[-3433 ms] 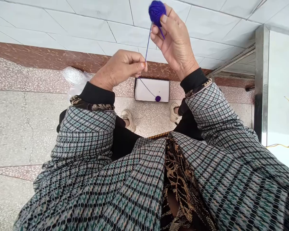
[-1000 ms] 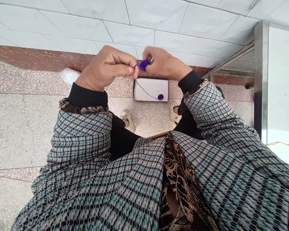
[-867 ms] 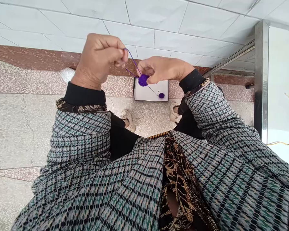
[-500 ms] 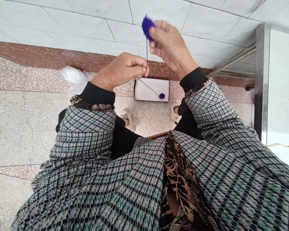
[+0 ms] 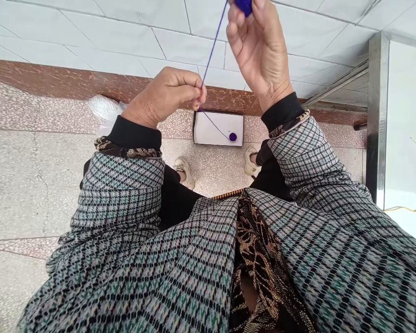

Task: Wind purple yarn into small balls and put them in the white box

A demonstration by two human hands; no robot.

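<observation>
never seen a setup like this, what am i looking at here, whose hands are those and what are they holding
There is no machine here: a person works bare-handed, seen from a camera worn on their own head, looking forward and down. The right hand holds a purple yarn ball, partly cut off by the top edge. The left hand pinches a purple strand. Below, on the speckled floor, sits a shallow white-lined box with a smaller purple ball inside, a strand running from it up to the left hand.
</observation>
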